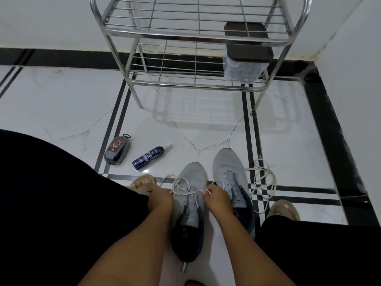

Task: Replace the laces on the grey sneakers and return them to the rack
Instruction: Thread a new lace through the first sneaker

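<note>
Left hand [161, 198] and right hand [216, 195] each pinch the white lace [181, 187] over the near grey sneaker [190, 195]

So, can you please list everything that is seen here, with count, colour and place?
grey sneakers: 2, grey, floor centre
lace: 1, white, in the left-side sneaker
loose lace: 1, white, floor right of the sneakers
rack: 1, silver, against the wall
container: 1, clear with dark lid, rack's lower shelf
spray bottle: 1, dark blue, floor left
polish pack: 1, dark, floor left
left hand: grips the lace
right hand: fingers pinch the lace
</note>
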{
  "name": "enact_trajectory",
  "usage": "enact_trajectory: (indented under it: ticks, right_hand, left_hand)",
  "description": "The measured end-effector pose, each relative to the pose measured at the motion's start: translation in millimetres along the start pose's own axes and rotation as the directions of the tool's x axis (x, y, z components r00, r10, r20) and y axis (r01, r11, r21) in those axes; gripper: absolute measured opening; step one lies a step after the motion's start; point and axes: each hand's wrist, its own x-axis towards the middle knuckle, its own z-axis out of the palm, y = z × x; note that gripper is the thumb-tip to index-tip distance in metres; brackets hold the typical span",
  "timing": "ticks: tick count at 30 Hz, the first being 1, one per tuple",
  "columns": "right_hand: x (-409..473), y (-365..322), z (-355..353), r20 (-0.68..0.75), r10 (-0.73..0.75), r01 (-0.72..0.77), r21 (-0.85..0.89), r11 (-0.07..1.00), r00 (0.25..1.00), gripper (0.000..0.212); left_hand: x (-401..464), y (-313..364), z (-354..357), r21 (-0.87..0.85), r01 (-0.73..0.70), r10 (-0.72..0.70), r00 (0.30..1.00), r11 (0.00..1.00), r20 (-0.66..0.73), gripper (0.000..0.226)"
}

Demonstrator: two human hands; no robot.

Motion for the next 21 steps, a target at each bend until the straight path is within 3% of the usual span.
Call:
enact_trajectory:
  ticks: [3, 6, 8, 10, 11, 12, 14, 15, 17, 19, 21]
  right_hand:
    - [-1.3, -2.1, 0.5, 0.006, -0.008, 0.008, 0.022, 1.000, 1.000, 0.021]
    - [-2.5, 0.1, 2.9, 0.011, -0.018, 0.018, 0.047, 0.999, 1.000, 0.022]
    - [-3.0, 1.3, 3.5, 0.013, -0.010, 0.010, 0.055, 0.998, 1.000, 0.023]
    - [-2.8, 1.3, 3.5, 0.012, 0.007, -0.008, 0.082, 0.997, 1.000, 0.022]
    - [-2.7, 0.7, 3.3, 0.012, 0.017, -0.018, 0.099, 0.995, 1.000, 0.020]
    - [-2.8, -0.2, 3.2, 0.011, 0.025, -0.026, 0.110, 0.994, 1.000, 0.019]
    - [-3.2, -2.9, 3.5, -0.016, 0.035, -0.033, 0.115, 0.993, 0.999, 0.014]
    - [-3.1, -4.4, 3.6, -0.036, 0.031, -0.027, 0.118, 0.993, 0.999, 0.012]
    - [-3.4, -7.1, 4.2, -0.052, 0.007, -0.001, 0.115, 0.993, 0.999, 0.011]
    - [-3.3, -8.6, 4.3, -0.065, -0.013, 0.016, 0.058, 0.998, 0.998, 0.013]
    - [-2.3, -9.0, 3.1, -0.118, -0.003, 0.001, -0.015, 1.000, 0.993, 0.015]
  left_hand:
    - [5.8, -0.6, -0.4, 0.108, -0.123, 0.104, 0.980, 0.987, 0.170, 0.030]
    - [9.4, 1.2, 0.0, 0.092, -0.130, 0.110, 0.974, 0.987, 0.198, 0.025]
    - [12.2, 3.8, -0.4, -0.158, 0.024, 0.000, 0.989, 0.987, 0.151, 0.029]
    - [14.0, 7.9, -3.2, -0.555, 0.168, -0.147, 0.986, 0.815, 0.082, 0.037]
    - [14.9, 8.7, -5.1, -0.651, 0.151, -0.203, 0.979, 0.744, -0.005, 0.041]
    - [14.4, 9.9, -7.0, -0.643, 0.103, -0.213, 0.972, 0.759, -0.096, 0.045]
    - [6.4, 13.8, -6.7, -0.322, 0.016, -0.090, 0.972, 0.947, -0.216, 0.046]
    - [0.8, 15.3, -2.2, -0.118, -0.015, -0.007, 0.983, 0.993, -0.181, 0.043]
    - [-10.4, 16.8, 12.4, 0.155, -0.072, 0.066, 0.997, 0.985, 0.042, 0.036]
    - [-15.8, 14.2, 23.9, 0.245, -0.092, 0.032, 0.970, 0.965, 0.239, 0.039]
    - [-14.8, 12.9, 25.8, 0.274, -0.145, 0.055, 0.949, 0.951, 0.310, 0.038]
